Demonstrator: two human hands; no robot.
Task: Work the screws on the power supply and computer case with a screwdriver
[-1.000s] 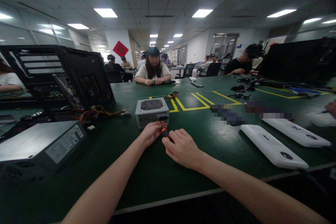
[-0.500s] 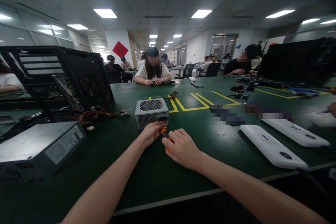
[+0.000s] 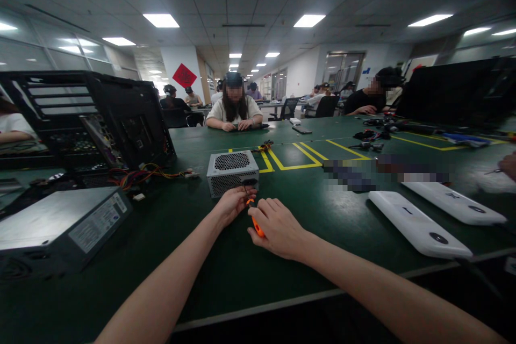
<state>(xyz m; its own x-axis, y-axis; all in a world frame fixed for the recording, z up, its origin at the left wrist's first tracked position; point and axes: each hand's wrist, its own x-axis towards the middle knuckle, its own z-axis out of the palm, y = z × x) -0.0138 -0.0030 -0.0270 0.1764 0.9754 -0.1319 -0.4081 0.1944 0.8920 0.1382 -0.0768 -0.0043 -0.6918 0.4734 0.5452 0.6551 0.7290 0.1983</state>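
A silver power supply unit (image 3: pixel 220 187) with a honeycomb grille stands on the green table ahead of my hands. My right hand (image 3: pixel 280 228) is closed round the orange handle of a screwdriver (image 3: pixel 258 227), whose thin dark shaft slants up toward the unit's lower right front, by a black socket. Around that shaft, close against the unit, the fingers of my left hand (image 3: pixel 234 205) are curled and pinched. The screwdriver's tip and whatever it touches are too small to make out.
At the left lies a larger power supply (image 3: pixel 52 226), before an open black computer case (image 3: pixel 133 123) with loose coloured cables. Two white devices (image 3: pixel 419 223) lie at the right. Yellow tape (image 3: pixel 296 165) marks the table (image 3: pixel 322 301). A person (image 3: pixel 235 107) sits opposite.
My right hand's fingers have shifted on the screwdriver, and more of the orange handle now shows. My left hand and the power supply stay in place.
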